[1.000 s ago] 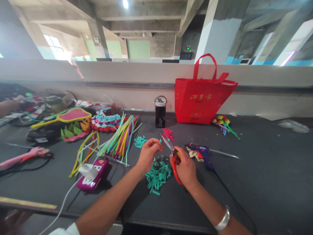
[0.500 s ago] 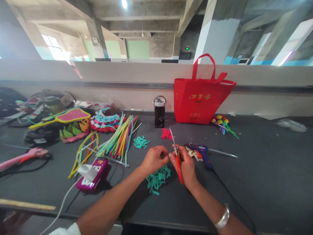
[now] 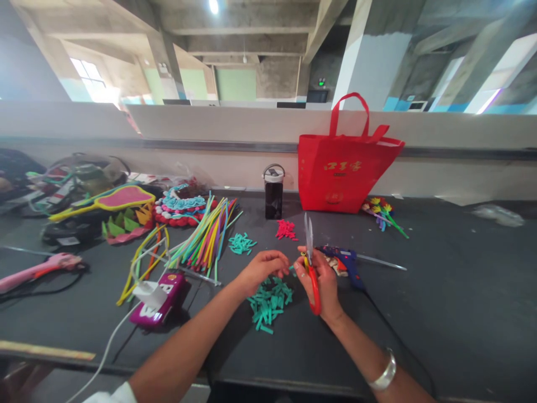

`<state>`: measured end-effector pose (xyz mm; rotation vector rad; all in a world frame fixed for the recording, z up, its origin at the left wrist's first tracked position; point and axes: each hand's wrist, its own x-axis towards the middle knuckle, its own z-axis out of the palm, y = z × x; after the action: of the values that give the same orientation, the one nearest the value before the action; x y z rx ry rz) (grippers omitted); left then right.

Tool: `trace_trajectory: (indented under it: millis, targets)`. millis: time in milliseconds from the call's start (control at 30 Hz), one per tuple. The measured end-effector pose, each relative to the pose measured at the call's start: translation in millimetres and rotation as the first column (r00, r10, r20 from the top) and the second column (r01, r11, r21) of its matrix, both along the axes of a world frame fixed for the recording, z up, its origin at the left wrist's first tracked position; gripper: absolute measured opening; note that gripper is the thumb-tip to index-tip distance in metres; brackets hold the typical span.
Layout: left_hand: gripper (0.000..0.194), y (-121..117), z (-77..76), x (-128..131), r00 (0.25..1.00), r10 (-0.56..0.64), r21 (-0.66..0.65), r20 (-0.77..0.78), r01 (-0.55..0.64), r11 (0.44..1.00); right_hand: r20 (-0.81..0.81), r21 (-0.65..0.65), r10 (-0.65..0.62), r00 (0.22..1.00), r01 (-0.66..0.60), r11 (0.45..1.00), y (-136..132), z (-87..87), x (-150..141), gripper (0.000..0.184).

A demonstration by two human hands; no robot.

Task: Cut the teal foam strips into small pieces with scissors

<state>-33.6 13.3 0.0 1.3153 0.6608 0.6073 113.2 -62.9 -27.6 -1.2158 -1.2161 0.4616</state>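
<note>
My right hand (image 3: 321,282) is closed around a pair of scissors (image 3: 311,268) with red and yellow handles, the blades pointing up and away from me. A small teal strip (image 3: 292,270) shows between the thumb side of that hand and my left fingertips; which hand holds it I cannot make out. My left hand (image 3: 264,271) has its fingers curled together, and anything inside them is hidden. Below both hands lies a pile of teal cut pieces (image 3: 271,305). Farther off are a smaller teal pile (image 3: 242,243) and a pile of red pieces (image 3: 286,229).
A blue glue gun (image 3: 350,263) with its cord lies right of my hands. Colourful pipe cleaners (image 3: 210,235) and a purple power strip (image 3: 157,302) are on the left. Behind stand a black bottle (image 3: 273,196) and a red bag (image 3: 346,173). A pink glue gun (image 3: 46,271) lies far left.
My right hand has turned the scissors from pointing left to nearly upright. My left hand moved right to meet the right hand, then drew slightly back.
</note>
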Motion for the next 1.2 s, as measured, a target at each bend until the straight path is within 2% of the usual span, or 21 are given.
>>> trace_trajectory:
  millis: [167,267,367,467,600,800,1200]
  targets:
    - [0.01,-2.5,1.7,-2.2,0.995,-0.091,-0.109,0.04,0.095,0.99,-0.042,-0.003,0.081,0.996,-0.081,0.997,-0.9,0.6,-2.2,0.032]
    - [0.006,-2.3,1.4,-2.5,0.993,-0.101,-0.142,0.055,0.108,0.984,-0.028,-0.009,0.067,0.997,-0.068,0.998,0.0,-0.1,-2.3,0.033]
    - [0.006,-0.4,1.7,-2.2,0.996,-0.038,-0.186,0.083,0.053,0.981,0.03,-0.018,-0.019,0.999,0.019,1.0,1.9,-2.0,0.7,0.032]
    - [0.009,1.5,3.5,-1.1,0.978,0.077,-0.238,0.196,-0.029,0.971,0.172,-0.033,-0.137,0.976,0.145,0.989,3.5,-4.5,4.5,0.033]
    - [0.017,1.9,6.6,0.4,0.92,0.216,-0.315,0.328,-0.11,0.943,0.386,-0.066,-0.156,0.909,0.195,0.978,3.2,-7.0,4.3,0.035]
    - [0.016,0.6,8.9,1.3,0.868,0.254,-0.284,0.427,-0.138,0.949,0.544,-0.067,-0.167,0.822,0.241,0.968,2.8,-7.3,-0.9,0.039]
    - [0.012,-5.0,4.6,5.8,0.859,0.192,-0.257,0.475,-0.073,0.964,0.555,-0.077,-0.158,0.817,0.24,0.968,1.9,-7.0,-4.0,0.04]
